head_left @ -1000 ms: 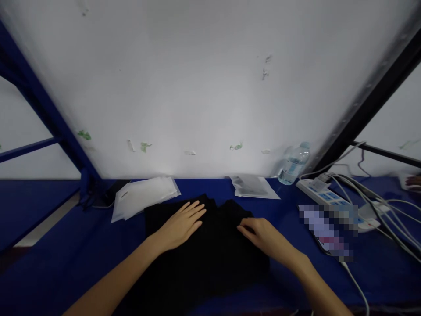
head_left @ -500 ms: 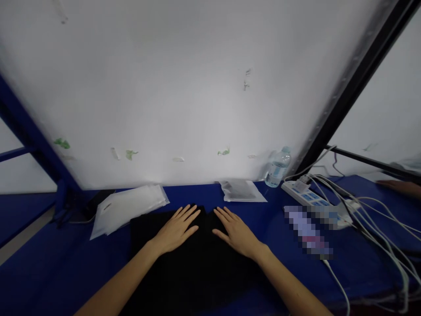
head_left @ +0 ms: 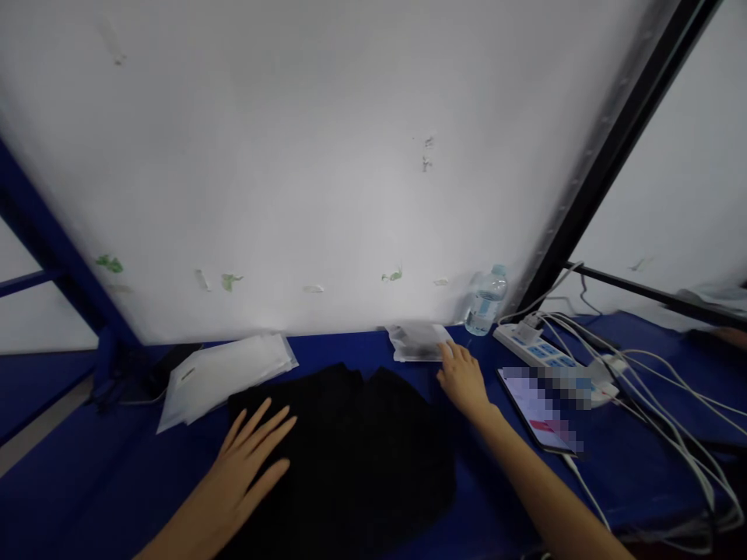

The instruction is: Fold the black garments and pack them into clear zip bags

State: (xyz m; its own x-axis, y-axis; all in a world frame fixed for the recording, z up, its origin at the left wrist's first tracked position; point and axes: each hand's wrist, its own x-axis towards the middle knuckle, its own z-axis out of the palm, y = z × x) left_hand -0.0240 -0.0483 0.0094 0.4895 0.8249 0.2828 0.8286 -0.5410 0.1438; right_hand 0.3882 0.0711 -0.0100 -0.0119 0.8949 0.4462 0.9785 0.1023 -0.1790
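Note:
A black cloth item (head_left: 350,451) lies spread on the blue table (head_left: 117,467). My left hand (head_left: 248,459), fingers apart, rests over its left edge and holds nothing. At the back, my right hand (head_left: 464,377) reaches to the right corner of a clear plastic bag (head_left: 417,343) with something dark inside. Its fingers are bent, with the fingertips at the bag; whether they pinch it is hard to make out. A stack of white translucent bags (head_left: 227,373) lies at the back left.
A water bottle (head_left: 487,302) stands against the wall. To the right are a power strip (head_left: 548,355) with white cables and a phone (head_left: 534,408) on a charging cable. Another person's hand (head_left: 729,337) shows at the far right.
My right hand has left the black cloth and moved back and right to the clear bag. My left hand has slid left and towards me, still spread. More of the cloth shows.

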